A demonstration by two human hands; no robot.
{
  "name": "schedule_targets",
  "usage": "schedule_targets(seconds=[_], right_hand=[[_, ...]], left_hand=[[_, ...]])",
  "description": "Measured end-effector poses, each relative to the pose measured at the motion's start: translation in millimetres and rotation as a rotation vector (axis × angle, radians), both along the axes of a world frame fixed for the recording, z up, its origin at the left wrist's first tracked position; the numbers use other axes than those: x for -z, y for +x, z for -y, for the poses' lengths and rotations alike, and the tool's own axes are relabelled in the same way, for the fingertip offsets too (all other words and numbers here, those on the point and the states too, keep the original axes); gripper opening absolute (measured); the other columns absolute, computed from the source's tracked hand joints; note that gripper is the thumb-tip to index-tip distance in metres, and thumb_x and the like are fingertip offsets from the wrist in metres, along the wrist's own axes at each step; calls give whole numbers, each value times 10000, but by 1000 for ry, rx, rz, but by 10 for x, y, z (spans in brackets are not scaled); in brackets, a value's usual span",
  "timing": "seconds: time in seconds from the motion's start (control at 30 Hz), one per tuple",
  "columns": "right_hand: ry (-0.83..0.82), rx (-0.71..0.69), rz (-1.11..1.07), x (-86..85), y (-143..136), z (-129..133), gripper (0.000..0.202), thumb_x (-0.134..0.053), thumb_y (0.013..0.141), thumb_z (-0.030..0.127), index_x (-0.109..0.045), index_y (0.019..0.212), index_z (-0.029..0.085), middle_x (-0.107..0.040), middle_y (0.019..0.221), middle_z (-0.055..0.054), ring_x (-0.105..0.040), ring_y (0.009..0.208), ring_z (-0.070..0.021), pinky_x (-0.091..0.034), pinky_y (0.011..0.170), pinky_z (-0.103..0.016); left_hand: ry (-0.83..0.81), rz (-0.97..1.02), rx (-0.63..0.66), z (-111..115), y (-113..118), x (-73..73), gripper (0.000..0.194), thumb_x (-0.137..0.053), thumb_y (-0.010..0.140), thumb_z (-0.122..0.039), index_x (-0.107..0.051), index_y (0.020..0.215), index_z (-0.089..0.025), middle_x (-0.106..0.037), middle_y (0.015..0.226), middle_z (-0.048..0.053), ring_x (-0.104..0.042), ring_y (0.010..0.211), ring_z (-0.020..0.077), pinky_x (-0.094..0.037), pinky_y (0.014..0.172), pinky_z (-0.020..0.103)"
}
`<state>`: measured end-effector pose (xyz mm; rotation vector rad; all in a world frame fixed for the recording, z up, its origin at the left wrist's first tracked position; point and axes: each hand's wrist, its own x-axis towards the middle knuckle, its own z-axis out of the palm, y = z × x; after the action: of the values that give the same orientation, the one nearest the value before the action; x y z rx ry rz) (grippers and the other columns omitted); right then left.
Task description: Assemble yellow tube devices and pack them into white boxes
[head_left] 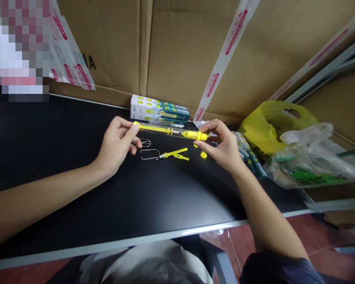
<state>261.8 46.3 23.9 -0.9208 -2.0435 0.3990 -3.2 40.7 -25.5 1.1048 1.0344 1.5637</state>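
A clear tubular spring scale [158, 129] with yellow inner parts is held nearly level above the black table. My left hand [116, 146] pinches its left end at the yellow cap, thumb against forefinger. At the other end, fingers and thumb of my right hand [220, 144] grip the yellow end plug [198, 136]. Below the tube lie a bent wire hook [149, 154], a yellow rod with a metal tip [176, 152] and a slim yellow piece [182, 157]. Another wire loop [146, 142] is partly behind my left fingers. A small yellow cap [203, 155] lies near my right thumb.
Printed boxes [159, 110] are stacked at the table's back edge against large cardboard [177, 51]. More boxes [251, 157] lie at right, beside a yellow plastic bag [266, 126] and a clear bag [310, 157]. The black table's [154, 213] pale front edge runs before me.
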Motion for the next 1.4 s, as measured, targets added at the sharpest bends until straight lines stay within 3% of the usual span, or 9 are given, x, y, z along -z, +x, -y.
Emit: schedule_targets(seconds=[0.27, 0.47, 0.67, 0.9, 1.2, 1.4], right_hand=[[7, -5, 7, 5, -31, 22, 346, -783, 743, 428, -544, 901, 234, -559, 928, -29, -576, 850, -175, -551, 607, -253], [-71, -6, -33, 25, -6, -2, 375, -789, 735, 441, -560, 941, 227, -576, 974, -30, -596, 824, -157, -561, 650, -258], [-121, 0, -53, 27, 25, -20, 393, -798, 709, 482, -594, 928, 227, -605, 935, -26, -616, 796, -161, -562, 667, -280], [-160, 27, -68, 14, 15, -19, 417, -783, 699, 537, -578, 879, 220, -617, 906, -26, -622, 769, -161, -553, 633, -278], [-57, 17, -73, 20, 17, 5, 396, -799, 709, 474, -599, 954, 235, -610, 977, -26, -639, 833, -170, -576, 686, -287], [-36, 17, -59, 14, 3, 12, 381, -792, 715, 478, -598, 951, 251, -595, 974, -32, -626, 853, -185, -594, 688, -307]], left_hand=[[-46, 29, 3, -16, -8, 19, 141, -611, 871, -198, -472, 845, -198, -566, 677, -36, -572, 495, 81, -391, 352, 156], [-88, 55, 33, 1, -9, 3, 210, -631, 846, -214, -550, 1038, -184, -572, 735, -27, -566, 509, 73, -400, 371, 152], [-58, 58, 94, 6, -10, -19, 290, -649, 807, -220, -627, 1093, -177, -593, 805, 1, -569, 563, 67, -415, 409, 145], [41, 9, 122, -10, -23, -2, 282, -658, 803, -236, -652, 1082, -196, -652, 1041, 66, -597, 598, 69, -435, 423, 153], [-11, -22, 74, -45, -43, 31, 215, -656, 845, -348, -681, 939, -156, -635, 767, 23, -535, 508, 55, -372, 379, 140], [-17, 29, 107, -32, -39, 15, 301, -662, 838, -423, -582, 715, -161, -576, 639, -3, -505, 496, 62, -364, 376, 145]])
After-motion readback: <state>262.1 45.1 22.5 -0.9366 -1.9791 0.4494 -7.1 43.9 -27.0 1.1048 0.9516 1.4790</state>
